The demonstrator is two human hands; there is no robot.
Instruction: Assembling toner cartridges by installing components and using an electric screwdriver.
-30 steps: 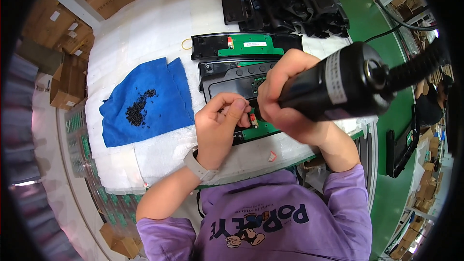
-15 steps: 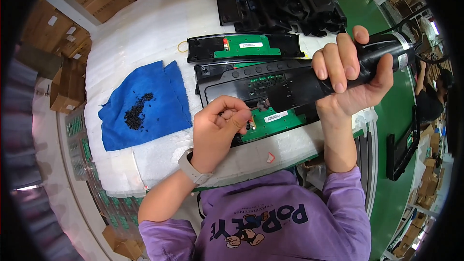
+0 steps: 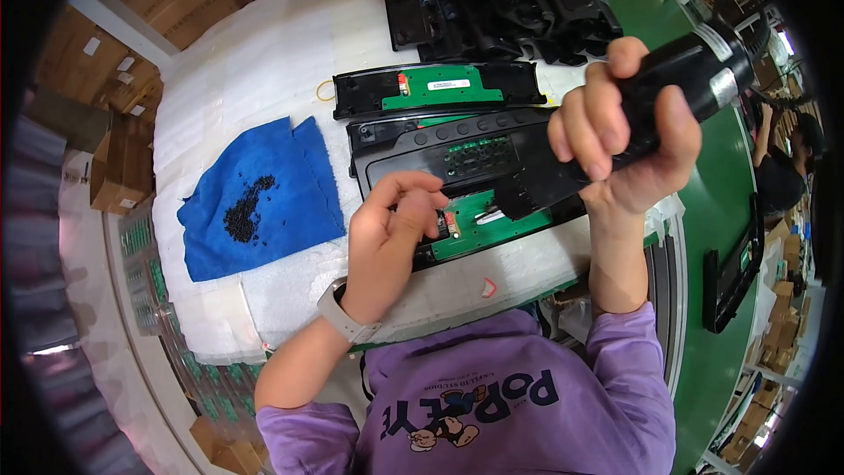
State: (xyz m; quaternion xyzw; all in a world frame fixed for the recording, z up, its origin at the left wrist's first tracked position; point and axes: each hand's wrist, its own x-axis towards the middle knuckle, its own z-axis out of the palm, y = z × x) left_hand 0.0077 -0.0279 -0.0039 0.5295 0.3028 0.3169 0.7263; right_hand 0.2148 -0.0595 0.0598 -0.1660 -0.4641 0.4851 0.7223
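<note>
The right hand (image 3: 620, 127) has its fingers clamped on a pale-labelled black power screwdriver (image 3: 675, 79), tip at a green circuit board (image 3: 475, 239) on the table (image 3: 281, 35). Left-hand (image 3: 387, 233) fingers curl; their grip can't be told. Lettering (image 3: 532, 389) marks the purple shirt (image 3: 510, 444).

Left forearm (image 3: 303, 359) angled far and right. Left grip (image 3: 387, 233) half curled, index finger (image 3: 409, 181) bent on the far side. Right forearm (image 3: 618, 268) runs far; right grip (image 3: 637, 180) raised, fingers wrapped, thumb at right.
</note>
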